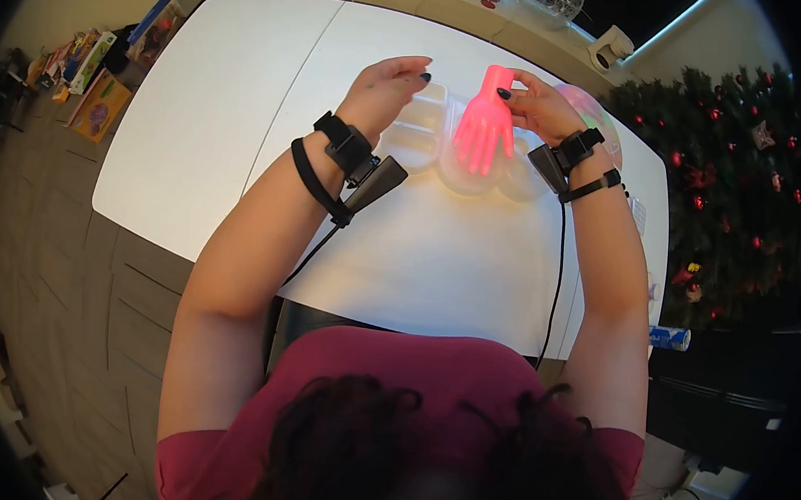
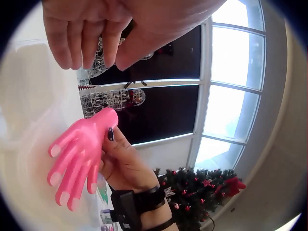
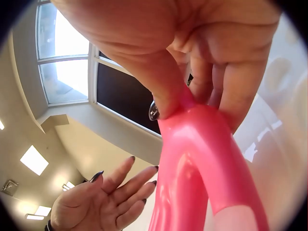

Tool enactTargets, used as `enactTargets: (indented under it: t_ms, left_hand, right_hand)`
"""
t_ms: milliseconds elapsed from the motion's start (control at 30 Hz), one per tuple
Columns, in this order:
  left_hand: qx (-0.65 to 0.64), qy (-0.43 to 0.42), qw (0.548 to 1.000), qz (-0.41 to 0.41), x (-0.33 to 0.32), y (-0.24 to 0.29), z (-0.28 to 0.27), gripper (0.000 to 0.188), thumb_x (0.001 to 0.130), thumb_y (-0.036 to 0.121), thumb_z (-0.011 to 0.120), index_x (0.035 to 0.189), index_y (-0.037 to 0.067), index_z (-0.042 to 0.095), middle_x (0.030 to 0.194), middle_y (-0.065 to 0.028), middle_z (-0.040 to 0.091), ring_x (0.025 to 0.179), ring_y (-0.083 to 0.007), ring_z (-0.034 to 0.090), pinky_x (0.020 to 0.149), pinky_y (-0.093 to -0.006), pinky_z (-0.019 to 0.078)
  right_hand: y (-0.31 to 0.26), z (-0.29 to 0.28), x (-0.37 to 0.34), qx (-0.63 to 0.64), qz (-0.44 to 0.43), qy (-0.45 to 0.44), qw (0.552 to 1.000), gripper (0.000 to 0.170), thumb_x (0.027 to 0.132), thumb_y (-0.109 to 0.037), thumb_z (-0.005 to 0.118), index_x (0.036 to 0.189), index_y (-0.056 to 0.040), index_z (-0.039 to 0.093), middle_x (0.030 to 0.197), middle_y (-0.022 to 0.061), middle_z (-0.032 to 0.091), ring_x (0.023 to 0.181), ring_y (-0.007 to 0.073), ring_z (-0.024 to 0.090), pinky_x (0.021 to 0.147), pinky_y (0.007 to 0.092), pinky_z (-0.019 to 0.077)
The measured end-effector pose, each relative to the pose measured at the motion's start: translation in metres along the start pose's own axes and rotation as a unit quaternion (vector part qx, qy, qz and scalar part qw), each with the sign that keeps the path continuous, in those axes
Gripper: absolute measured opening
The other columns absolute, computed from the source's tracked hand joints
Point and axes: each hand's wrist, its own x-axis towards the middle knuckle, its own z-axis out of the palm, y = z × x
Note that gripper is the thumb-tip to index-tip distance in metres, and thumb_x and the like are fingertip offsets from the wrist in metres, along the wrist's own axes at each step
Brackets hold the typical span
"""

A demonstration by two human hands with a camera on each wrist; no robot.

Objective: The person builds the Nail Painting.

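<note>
- While the right hand (image 1: 547, 113) pinches it near the wrist end, the pink hand (image 1: 486, 126) hangs over the pale wells (image 1: 466, 180), its moulded fingers pointing back toward the person; whether their tips touch anything below, the views don't settle.
- And look at that grip: thumb on one side, fingers round the other, all up by the stump. Probably chosen so the moulded fingers and most of the back lie uncovered.
- Over on the other side, the left hand (image 1: 383, 96) has its fingers stretched out, palm turned inward, nothing in hold. It hovers well apart from the pink hand, which seems to give that piece room.
- Just below the left hand sits the tray (image 1: 417, 140) with its squared compartments, right beside the wells; the pink hand blocks part of the wells from the head view.
- Behind the right hand, a multicoloured thing (image 1: 601, 111) peeks out, partly covered, too hidden to name.
- Nearer the person, a cable (image 1: 560, 261) trails across the white table (image 1: 400, 259), a possible snag if the right arm swings.
- Out past the right edge, the decorated tree (image 1: 721, 189) stands clear of the work.
</note>
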Motion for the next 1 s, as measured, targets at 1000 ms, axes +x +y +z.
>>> enactTargets:
  t_ms: [1000]
  left_hand:
    - [0.075, -0.123, 0.986, -0.084, 0.061, -0.037, 0.058, 0.044, 0.101, 0.023, 0.074, 0.135, -0.003, 0.065, 0.124, -0.0094, 0.071, 0.111, -0.0161, 0.070, 0.102, -0.0312, 0.0553]
  right_hand:
    - [0.035, -0.009, -0.010, -0.019, 0.018, 0.015, 1.000, 0.057, 0.097, -0.024, 0.079, 0.141, 0.0006, 0.053, 0.124, 0.0106, 0.071, 0.116, 0.0187, 0.069, 0.104, 0.0370, 0.0556]
